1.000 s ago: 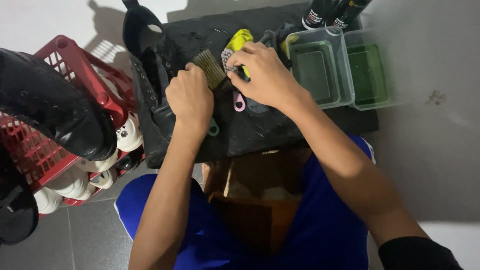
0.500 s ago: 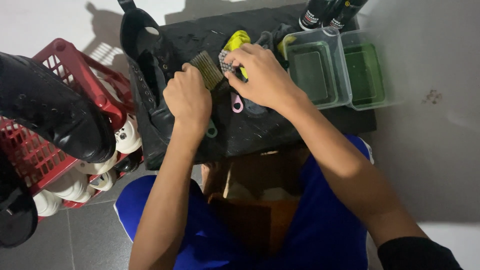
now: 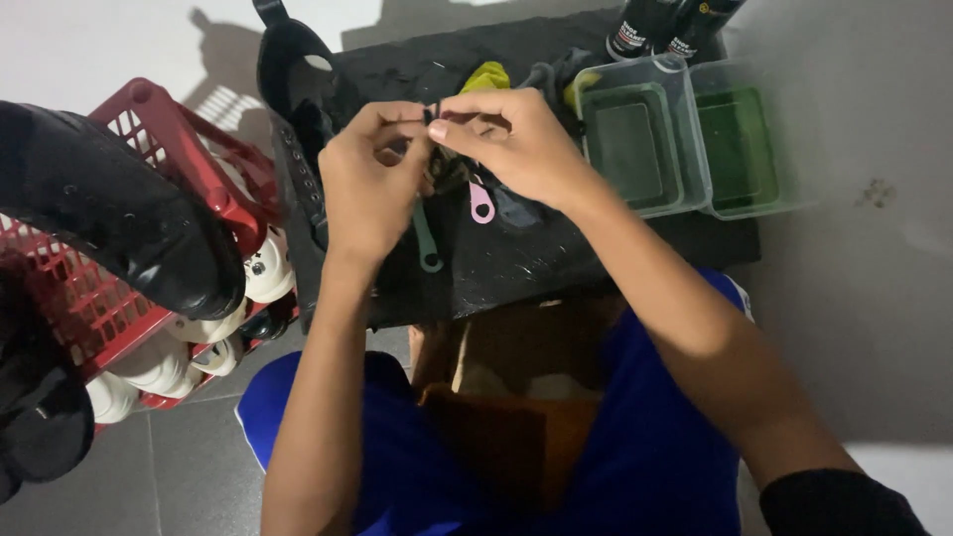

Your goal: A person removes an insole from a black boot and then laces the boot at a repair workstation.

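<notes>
Left hand (image 3: 369, 189) and right hand (image 3: 516, 144) raised together over the wet black work mat (image 3: 536, 263), fingertips pinched shut on one small dark object (image 3: 434, 114) too tiny to identify, above green-handled (image 3: 427, 243) and pink-handled (image 3: 481, 203) brushes, beside clear plastic tubs (image 3: 685, 139).

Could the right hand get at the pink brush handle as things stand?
Probably yes. The pink handle lies bare on the black mat just below the right hand, nothing covering it. But that hand is pinching something small together with the left hand.
</notes>
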